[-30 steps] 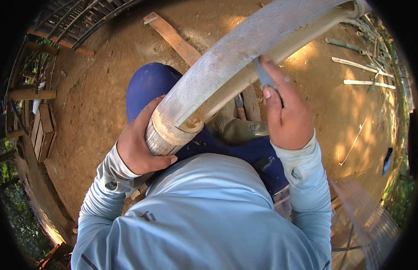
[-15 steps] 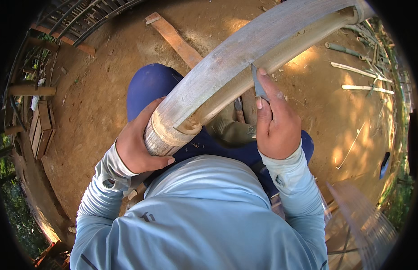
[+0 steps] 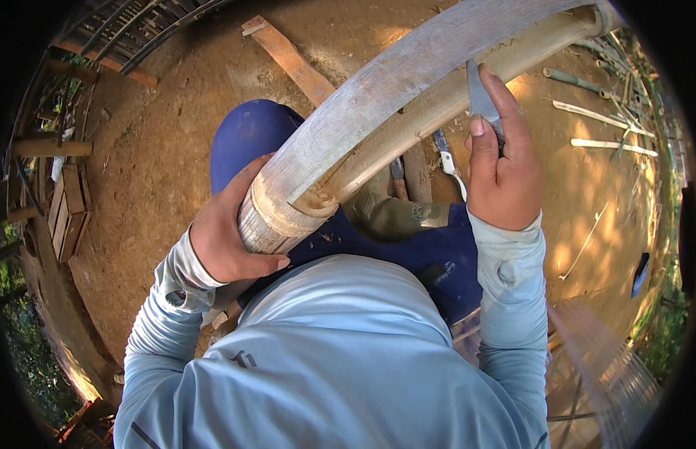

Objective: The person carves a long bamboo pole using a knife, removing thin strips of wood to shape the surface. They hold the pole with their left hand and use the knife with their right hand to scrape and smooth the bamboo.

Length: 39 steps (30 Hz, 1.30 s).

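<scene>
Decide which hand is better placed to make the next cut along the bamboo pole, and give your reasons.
The right hand, probably. It holds the knife with the blade laid against the bamboo pole. The left hand is wrapped around the pole's near cut end, steadying it, and carries no tool.

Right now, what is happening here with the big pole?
A seated person works on a thick bamboo pole outdoors. The left hand grips its cut end, near the lap. The right hand holds a knife blade against the pole's side. Thin bamboo strips lie on the dirt ground to the right.
</scene>
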Tool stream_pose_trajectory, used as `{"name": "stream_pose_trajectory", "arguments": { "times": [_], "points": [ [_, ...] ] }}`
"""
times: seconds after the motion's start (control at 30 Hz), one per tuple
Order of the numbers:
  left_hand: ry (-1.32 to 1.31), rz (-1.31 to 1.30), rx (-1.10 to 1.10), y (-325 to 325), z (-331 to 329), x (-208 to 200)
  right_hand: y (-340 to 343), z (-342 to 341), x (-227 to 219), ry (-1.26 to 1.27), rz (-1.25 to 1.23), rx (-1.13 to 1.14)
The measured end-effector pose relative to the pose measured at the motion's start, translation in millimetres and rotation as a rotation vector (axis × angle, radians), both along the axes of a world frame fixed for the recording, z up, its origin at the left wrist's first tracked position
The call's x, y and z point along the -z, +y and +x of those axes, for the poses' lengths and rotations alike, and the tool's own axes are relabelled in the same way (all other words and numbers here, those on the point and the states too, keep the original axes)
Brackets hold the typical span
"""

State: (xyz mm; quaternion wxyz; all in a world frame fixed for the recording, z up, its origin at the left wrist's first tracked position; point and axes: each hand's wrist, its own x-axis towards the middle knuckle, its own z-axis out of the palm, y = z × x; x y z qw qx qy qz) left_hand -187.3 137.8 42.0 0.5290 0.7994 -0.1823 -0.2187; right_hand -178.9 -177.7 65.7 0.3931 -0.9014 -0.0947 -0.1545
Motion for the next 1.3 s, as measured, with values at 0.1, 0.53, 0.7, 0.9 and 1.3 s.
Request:
{"name": "stream_pose_trajectory", "arguments": {
  "times": [0.1, 0.53, 0.7, 0.9, 1.3],
  "points": [
    [-0.034, 0.007, 0.016, 2, 3, 5, 14, -14, 13, -0.055, -0.092, -0.11],
    [-0.039, 0.023, -0.004, -1, 3, 4, 29, -25, 14, 0.146, -0.162, -0.188],
    [-0.038, 0.015, 0.025, 2, 4, 4, 24, -25, 24, 0.011, -0.165, -0.12],
    [0.004, -0.026, 0.007, 5, 4, 8, 25, -21, 23, -0.064, -0.032, -0.077],
    [-0.078, 0.081, 0.002, 0, -3, 1, 45, -40, 43, -0.04, -0.2, -0.177]
  ]
}}
